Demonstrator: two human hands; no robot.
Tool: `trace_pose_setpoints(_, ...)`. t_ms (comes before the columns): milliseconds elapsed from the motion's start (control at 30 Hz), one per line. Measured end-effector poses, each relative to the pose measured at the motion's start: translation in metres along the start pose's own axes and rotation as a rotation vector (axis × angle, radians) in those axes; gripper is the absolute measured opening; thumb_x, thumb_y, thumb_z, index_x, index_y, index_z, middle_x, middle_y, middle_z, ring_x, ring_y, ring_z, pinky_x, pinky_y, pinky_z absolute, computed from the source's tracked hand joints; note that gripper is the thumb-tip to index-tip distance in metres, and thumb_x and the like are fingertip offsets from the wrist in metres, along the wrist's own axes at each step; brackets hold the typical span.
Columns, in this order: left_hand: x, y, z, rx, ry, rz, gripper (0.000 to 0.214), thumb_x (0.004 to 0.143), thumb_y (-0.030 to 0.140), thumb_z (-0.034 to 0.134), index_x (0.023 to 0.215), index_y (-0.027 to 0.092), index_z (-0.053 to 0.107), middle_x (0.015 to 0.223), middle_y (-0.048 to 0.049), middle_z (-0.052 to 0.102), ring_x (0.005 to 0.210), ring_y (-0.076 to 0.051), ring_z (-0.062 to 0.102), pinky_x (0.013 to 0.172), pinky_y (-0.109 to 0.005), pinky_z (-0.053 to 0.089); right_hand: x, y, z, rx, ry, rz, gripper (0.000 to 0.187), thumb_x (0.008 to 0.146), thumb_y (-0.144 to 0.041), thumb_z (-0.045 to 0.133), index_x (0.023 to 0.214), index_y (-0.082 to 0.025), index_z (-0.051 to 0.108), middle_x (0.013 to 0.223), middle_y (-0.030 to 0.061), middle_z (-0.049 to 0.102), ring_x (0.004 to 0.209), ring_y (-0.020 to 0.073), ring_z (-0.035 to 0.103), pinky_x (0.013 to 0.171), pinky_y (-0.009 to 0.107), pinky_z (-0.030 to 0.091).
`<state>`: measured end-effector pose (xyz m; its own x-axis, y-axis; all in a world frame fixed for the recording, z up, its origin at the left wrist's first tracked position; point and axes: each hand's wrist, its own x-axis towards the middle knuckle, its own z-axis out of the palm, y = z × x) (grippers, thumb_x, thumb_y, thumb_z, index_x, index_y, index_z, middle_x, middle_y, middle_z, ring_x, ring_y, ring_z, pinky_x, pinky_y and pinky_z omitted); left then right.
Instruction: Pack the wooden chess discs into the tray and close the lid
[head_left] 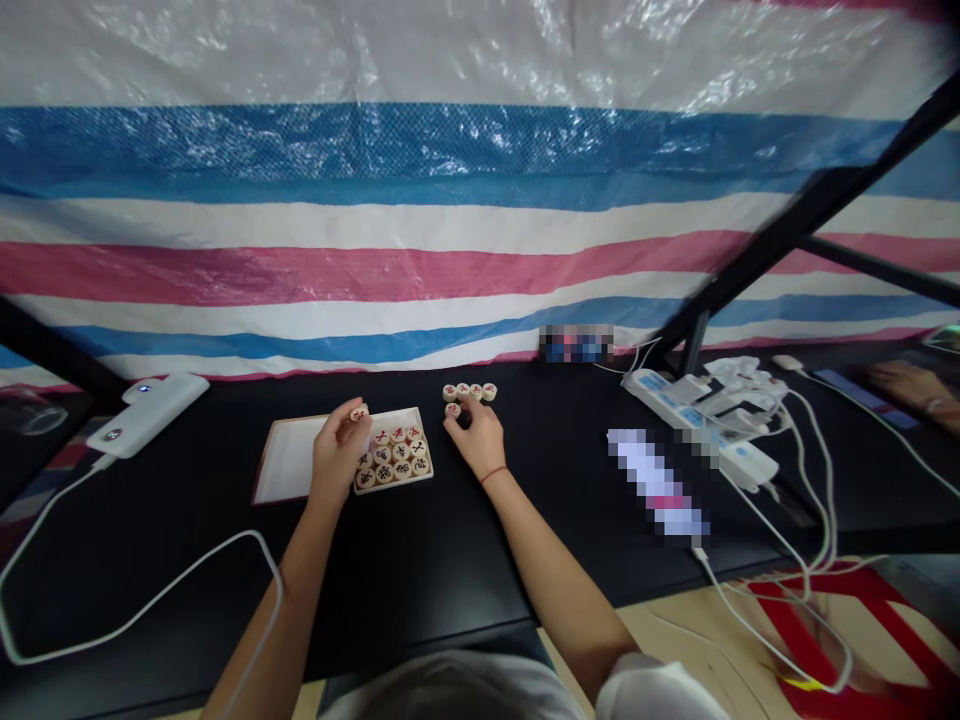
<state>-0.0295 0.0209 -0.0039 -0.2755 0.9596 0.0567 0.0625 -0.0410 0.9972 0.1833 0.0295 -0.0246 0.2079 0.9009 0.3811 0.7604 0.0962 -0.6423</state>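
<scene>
My left hand (339, 452) pinches one round wooden chess piece (359, 412) with a red mark, held over a shallow wooden tray (289, 458). Several chess pieces (393, 455) with red or black characters lie packed in the tray's right end. My right hand (472, 432), a red string on its wrist, rests on the black table just right of the tray. Its fingertips close on a loose piece (453, 409) in a small row of pieces (471, 391) beyond the tray.
A white power bank (147, 412) with a cable lies at the left. A white power strip (701, 412) with chargers and cables sits at the right. A striped tarp hangs behind the black table (420, 560). Another person's hand (911, 388) shows at the far right.
</scene>
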Motion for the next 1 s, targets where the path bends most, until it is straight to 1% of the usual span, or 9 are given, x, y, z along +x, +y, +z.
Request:
trace_pose_setpoints(67, 0.001, -0.002, -0.001, 0.009, 0.006, 0.003, 0.054, 0.069, 0.039, 0.071, 0.117, 0.017, 0.061, 0.107, -0.0085, 0.069, 0.099, -0.021, 0.066, 0.087, -0.035, 0.053, 0.003, 0.008, 0.0, -0.094, -0.032, 0.027, 0.019, 0.082, -0.027, 0.057, 0.097, -0.018, 0.066, 0.085, 0.0064, 0.069, 0.077, 0.0203, 0.058, 0.074, 0.03, 0.043)
trace_pose_setpoints(200, -0.001, -0.002, -0.001, 0.097, -0.025, 0.009, 0.053, 0.073, 0.042, 0.068, 0.12, 0.019, 0.061, 0.102, -0.0067, 0.07, 0.09, -0.019, 0.067, 0.079, -0.032, 0.055, 0.007, 0.014, 0.003, -0.196, -0.085, -0.021, 0.014, 0.086, -0.029, 0.057, 0.09, -0.018, 0.065, 0.083, 0.007, 0.068, 0.078, 0.0208, 0.056, 0.074, 0.029, 0.04)
trace_pose_setpoints(333, -0.004, 0.0, -0.001, 0.375, -0.061, 0.14, 0.046, 0.078, 0.046, 0.063, 0.116, 0.02, 0.063, 0.088, -0.0032, 0.069, 0.078, -0.017, 0.065, 0.077, -0.031, 0.054, 0.008, 0.009, 0.003, -0.209, -0.097, -0.029, 0.015, 0.087, -0.029, 0.057, 0.091, -0.018, 0.066, 0.089, 0.0083, 0.068, 0.081, 0.0213, 0.056, 0.075, 0.03, 0.039)
trace_pose_setpoints(433, -0.008, 0.002, 0.003, 0.623, -0.121, 0.358, 0.037, 0.081, 0.043, 0.061, 0.111, 0.021, 0.066, 0.087, -0.004, 0.069, 0.08, -0.019, 0.064, 0.081, -0.032, 0.051, 0.001, -0.008, -0.002, -0.105, -0.036, -0.069, 0.018, 0.089, -0.03, 0.055, 0.095, -0.019, 0.066, 0.093, 0.0081, 0.068, 0.088, 0.0218, 0.058, 0.078, 0.031, 0.039)
trace_pose_setpoints(533, -0.012, 0.001, 0.008, 0.711, -0.186, 0.528, 0.028, 0.084, 0.035, 0.059, 0.106, 0.021, 0.067, 0.096, -0.0072, 0.07, 0.088, -0.021, 0.064, 0.087, -0.033, 0.05, -0.012, -0.032, -0.005, 0.112, -0.088, -0.226, 0.02, 0.088, -0.036, 0.058, 0.094, -0.019, 0.067, 0.092, 0.006, 0.07, 0.088, 0.0197, 0.061, 0.083, 0.032, 0.04)
trace_pose_setpoints(600, -0.014, -0.002, 0.011, 0.726, -0.204, 0.57, 0.025, 0.084, 0.028, 0.057, 0.106, 0.021, 0.067, 0.099, -0.0071, 0.071, 0.092, -0.022, 0.064, 0.088, -0.034, 0.049, -0.02, -0.045, -0.005, 0.21, -0.159, -0.273, 0.021, 0.084, -0.038, 0.062, 0.094, -0.021, 0.067, 0.091, 0.0049, 0.071, 0.086, 0.0191, 0.062, 0.086, 0.032, 0.042)
trace_pose_setpoints(767, -0.016, -0.011, 0.013, 0.727, -0.205, 0.609, 0.026, 0.085, 0.024, 0.054, 0.108, 0.023, 0.066, 0.1, -0.0058, 0.071, 0.093, -0.021, 0.065, 0.088, -0.034, 0.05, -0.028, -0.056, -0.002, 0.339, -0.23, -0.22, 0.018, 0.082, -0.036, 0.063, 0.093, -0.021, 0.067, 0.088, 0.0029, 0.071, 0.08, 0.0171, 0.064, 0.083, 0.029, 0.047)
trace_pose_setpoints(867, -0.016, -0.012, 0.015, 0.69, -0.236, 0.666, 0.026, 0.088, 0.027, 0.052, 0.111, 0.022, 0.064, 0.101, -0.007, 0.071, 0.094, -0.021, 0.064, 0.089, -0.034, 0.05, -0.024, -0.05, 0.001, 0.396, -0.2, -0.2, 0.018, 0.083, -0.034, 0.059, 0.094, -0.021, 0.066, 0.087, 0.001, 0.07, 0.079, 0.0151, 0.064, 0.08, 0.026, 0.049)
trace_pose_setpoints(1000, -0.015, -0.009, 0.015, 0.676, -0.221, 0.681, 0.041, 0.088, 0.037, 0.057, 0.125, 0.019, 0.056, 0.102, -0.0089, 0.069, 0.096, -0.022, 0.063, 0.092, -0.036, 0.048, -0.013, -0.029, 0.003, 0.284, -0.023, -0.102, 0.02, 0.084, -0.03, 0.055, 0.097, -0.019, 0.065, 0.092, 0.0043, 0.07, 0.083, 0.0174, 0.064, 0.083, 0.029, 0.049)
